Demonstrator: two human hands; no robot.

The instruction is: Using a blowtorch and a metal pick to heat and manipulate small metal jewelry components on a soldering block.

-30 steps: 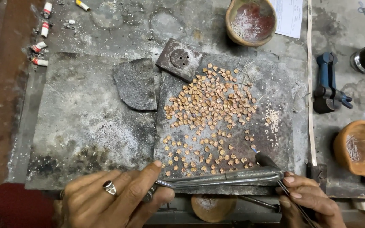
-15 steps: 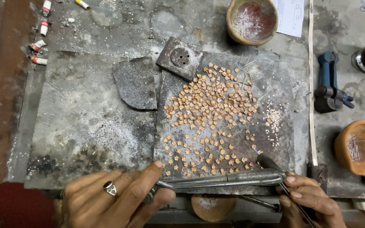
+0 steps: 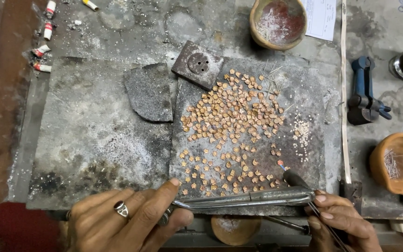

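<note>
— Held where, the long metal tool [image 3: 243, 199]?

— Low in the view, at the near edge of the dark slab [image 3: 313, 102], lying almost level from left to right. Left hand [image 3: 127, 219] closed around its left end, thumb tip pressed on top, ring on one finger. Right hand [image 3: 339, 224] at the right end, fingers wrapped over a thin dark-tipped tool [image 3: 295, 178] that angles up and to the left, its fine point [image 3: 281, 165] just short of the nearest pieces.

— And the small pieces?

— Scattered copper-coloured bits [image 3: 232, 126] spread across the slab, directly beyond the hands, away from the body. Thick cluster toward the far middle, thinner rows nearer the long tool. Small patch of pale grains [image 3: 301, 133] off to the right of them.

— Which hand closer to them?

— Right, by way of the pointed tip; left hand clamped, lower and further left, over the grey bench [image 3: 89, 140] surface.

— Anything else around?

— Square metal block with holes [image 3: 198, 64] at the slab's far left corner, a broken dark stone piece [image 3: 149, 97] beside it. Clay bowl [image 3: 278, 22] beyond, another clay dish [image 3: 399, 163] holding thin wires at the right, a blue clamp-like tool [image 3: 364, 91] between them. Fingers of the right hand partly cut off by the frame edge, so grip there not fully clear.
</note>
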